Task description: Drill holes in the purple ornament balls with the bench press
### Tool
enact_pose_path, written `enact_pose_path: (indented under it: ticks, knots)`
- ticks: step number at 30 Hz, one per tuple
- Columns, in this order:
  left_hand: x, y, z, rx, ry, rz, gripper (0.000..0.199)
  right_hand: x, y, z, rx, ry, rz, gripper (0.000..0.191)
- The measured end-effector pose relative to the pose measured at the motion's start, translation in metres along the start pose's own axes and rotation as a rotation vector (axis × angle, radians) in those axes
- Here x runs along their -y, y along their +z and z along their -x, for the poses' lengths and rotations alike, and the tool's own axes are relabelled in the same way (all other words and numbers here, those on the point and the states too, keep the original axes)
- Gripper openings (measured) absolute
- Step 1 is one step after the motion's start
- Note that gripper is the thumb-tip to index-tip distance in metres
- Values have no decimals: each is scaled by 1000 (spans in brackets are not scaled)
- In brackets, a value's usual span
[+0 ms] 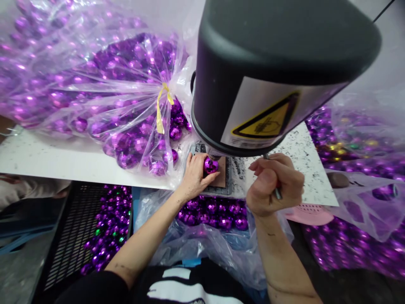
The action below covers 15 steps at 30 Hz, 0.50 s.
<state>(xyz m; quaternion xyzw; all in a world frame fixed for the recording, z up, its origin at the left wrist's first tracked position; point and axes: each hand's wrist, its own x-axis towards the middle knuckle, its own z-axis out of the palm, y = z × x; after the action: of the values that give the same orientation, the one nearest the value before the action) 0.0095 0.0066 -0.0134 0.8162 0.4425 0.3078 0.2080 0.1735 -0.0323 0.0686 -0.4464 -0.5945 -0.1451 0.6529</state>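
A shiny purple faceted ball [211, 166] sits between the thumb and fingers of my left hand [193, 177]. It rests over a brown board [222, 173] on the metal base under a large dark grey machine head [253, 55]. The lower end of the machine comes right down to the ball; whether it touches cannot be made out. On the right, my right hand [275, 185] is wrapped around a thin metal lever [278, 193] beside the machine head. Most of the lever is hidden by my fingers.
A big clear bag of purple balls [136, 139], tied with yellow ribbon [160, 114], lies on the white table [79, 158]. Below the table edge is an open plastic-lined container of balls [218, 213]. A black crate [76, 228], a pink basket [311, 214] and more bagged balls [357, 249] flank me.
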Motion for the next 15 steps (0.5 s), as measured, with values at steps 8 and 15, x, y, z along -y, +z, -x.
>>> enact_pose_path:
  ticks: [8,15]
  knots:
    - [1,0,-1,1,25,8,47,-12,0,25,30,-19,34,24]
    - [3,5,1,9,11,13,46,11,-4,-29,-22,70,13,19]
